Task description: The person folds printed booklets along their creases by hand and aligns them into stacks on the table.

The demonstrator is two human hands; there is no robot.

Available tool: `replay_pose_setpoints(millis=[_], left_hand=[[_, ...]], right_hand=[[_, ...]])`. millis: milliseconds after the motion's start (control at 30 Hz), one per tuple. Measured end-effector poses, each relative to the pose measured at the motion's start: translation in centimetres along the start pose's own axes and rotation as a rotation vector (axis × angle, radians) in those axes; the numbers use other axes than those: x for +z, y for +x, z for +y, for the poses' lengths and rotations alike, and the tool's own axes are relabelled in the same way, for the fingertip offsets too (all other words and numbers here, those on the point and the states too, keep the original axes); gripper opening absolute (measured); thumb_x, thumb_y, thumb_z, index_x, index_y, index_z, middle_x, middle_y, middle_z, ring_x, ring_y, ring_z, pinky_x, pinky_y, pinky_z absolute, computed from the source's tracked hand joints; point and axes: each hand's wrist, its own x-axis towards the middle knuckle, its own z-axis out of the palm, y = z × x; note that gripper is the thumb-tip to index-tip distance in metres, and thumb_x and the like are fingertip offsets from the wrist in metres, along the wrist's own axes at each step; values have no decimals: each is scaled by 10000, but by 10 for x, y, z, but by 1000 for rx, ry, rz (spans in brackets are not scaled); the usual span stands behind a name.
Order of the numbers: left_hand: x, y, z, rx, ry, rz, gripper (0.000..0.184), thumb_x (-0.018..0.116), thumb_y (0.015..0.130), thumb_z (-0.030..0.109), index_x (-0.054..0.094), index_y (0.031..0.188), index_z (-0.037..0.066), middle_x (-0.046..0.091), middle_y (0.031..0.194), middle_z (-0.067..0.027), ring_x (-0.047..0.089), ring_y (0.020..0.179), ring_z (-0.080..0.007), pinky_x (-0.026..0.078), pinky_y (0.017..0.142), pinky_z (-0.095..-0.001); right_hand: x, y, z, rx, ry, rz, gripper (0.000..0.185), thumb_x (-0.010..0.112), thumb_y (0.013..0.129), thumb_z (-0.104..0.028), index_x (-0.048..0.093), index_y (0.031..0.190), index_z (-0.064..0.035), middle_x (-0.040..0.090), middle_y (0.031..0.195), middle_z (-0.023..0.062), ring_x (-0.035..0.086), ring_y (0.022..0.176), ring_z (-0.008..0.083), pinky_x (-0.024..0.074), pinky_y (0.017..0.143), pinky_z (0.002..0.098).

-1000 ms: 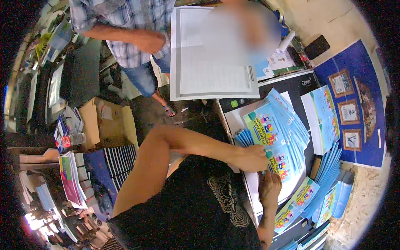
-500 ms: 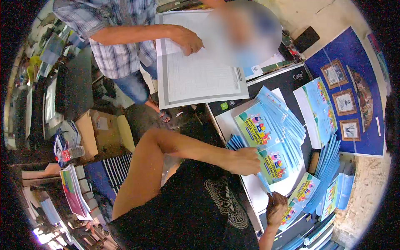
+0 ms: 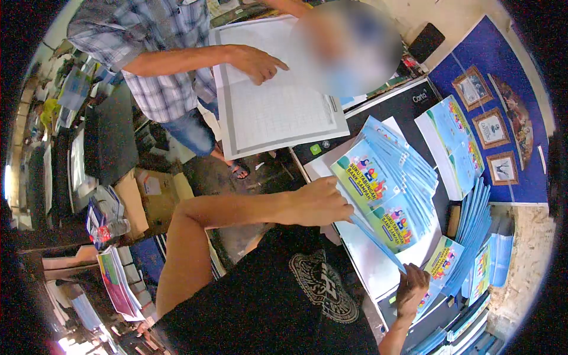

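Observation:
My left hand (image 3: 319,202) is closed at the upper end of a thin blue-edged booklet (image 3: 378,244), seen almost edge-on. At its lower end my right hand (image 3: 412,288) is closed on it, fingers bent around the corner. Just beyond lies a fanned pile of blue booklets (image 3: 408,171) on white paper. The top cover (image 3: 370,177) reads "Buku Tabungan Bank Sampah" and shows colourful figures. More booklets (image 3: 441,260) with the same cover lie beside my right hand. My left fingertips are partly hidden.
Across from me a person in a checked shirt (image 3: 163,65) points at a large printed sheet (image 3: 278,106). Another stack of covers (image 3: 452,148) stands near a blue board (image 3: 523,183) with framed pictures. A cardboard box (image 3: 157,192) and plastic bottle (image 3: 112,229) are to the left.
My left hand has moved up and left, off the covers to the pile's near edge. My right hand has shifted slightly right. The person's pointing finger has straightened, and the view has tilted a little.

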Motion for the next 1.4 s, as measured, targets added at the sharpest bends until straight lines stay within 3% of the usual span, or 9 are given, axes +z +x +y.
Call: replay_pose_setpoints(millis=[133, 167, 467, 567, 867, 1033, 1133, 1267, 1400], left_hand=[[18, -2, -9, -66, 3, -20, 250, 586, 957, 347, 633, 851, 125, 652, 674, -36, 680, 648, -240, 465, 688, -406], [21, -6, -12, -20, 65, -82, 225, 543, 1000, 350, 635, 961, 148, 686, 765, -33, 675, 677, -222, 446, 686, -375], [22, -9, -17, -118, -101, -82, 119, 626, 885, 284, 656, 853, 173, 684, 767, -10, 687, 762, -187, 434, 704, -372], [10, -5, -18, -83, -63, -284, 125, 634, 879, 303, 650, 884, 179, 672, 766, -1, 684, 786, -181, 437, 724, -367], [24, -8, -23, -168, -213, 14, 266, 636, 936, 375, 665, 879, 116, 694, 770, -80, 687, 745, -271, 495, 751, -408], [35, -18, -20, -356, -378, 93, 268, 653, 933, 359, 640, 1043, 115, 719, 891, -108, 706, 860, -315, 552, 779, -453], [38, -17, -12, -414, -395, 146, 302, 675, 927, 348, 644, 1129, 126, 734, 981, -106, 716, 887, -330, 576, 771, -459], [23, -17, -6, -494, -504, 190, 306, 696, 919, 294, 619, 1135, 92, 719, 1083, -124, 697, 972, -339, 562, 849, -450], [41, -20, -8, -502, -693, 256, 594, 734, 895, 217, 476, 1403, 50, 628, 1286, -209, 648, 1123, -381, 532, 962, -439]], right_hand=[[19, -5, 13, 85, 109, -20, 202, 714, 830, -57, 709, 1030, -35, 722, 992, 150, 676, 949, 343, 471, 889, 452], [22, -7, 14, 88, 51, -22, 190, 735, 821, -47, 722, 1009, -26, 726, 977, 144, 675, 913, 346, 482, 865, 450], [22, -4, 7, 118, 141, -1, 238, 788, 793, -38, 720, 1018, 1, 733, 960, 144, 680, 889, 335, 516, 826, 425], [19, -2, 1, 178, 213, -26, 261, 797, 795, -34, 711, 1036, 15, 734, 1003, 154, 684, 904, 327, 530, 815, 416], [24, -11, 13, 386, 408, -63, 347, 782, 845, -47, 673, 1162, 41, 723, 1039, 169, 676, 971, 274, 530, 854, 380], [63, -32, 18, 573, 949, 178, 430, 733, 918, -66, 564, 1296, 51, 647, 1141, 114, 594, 1063, 192, 466, 964, 328], [100, -41, 14, 649, 940, 392, 350, 681, 949, -30, 572, 1272, 48, 635, 1143, 112, 586, 1055, 174, 471, 952, 309], [105, -51, 7, 547, 950, 480, 362, 628, 968, 8, 555, 1320, 48, 618, 1291, 169, 596, 1180, 242, 473, 1025, 340], [113, -52, 7, 562, 1036, 442, 506, 639, 961, -13, 465, 1432, 49, 473, 1497, 214, 457, 1387, 299, 366, 1150, 422]])
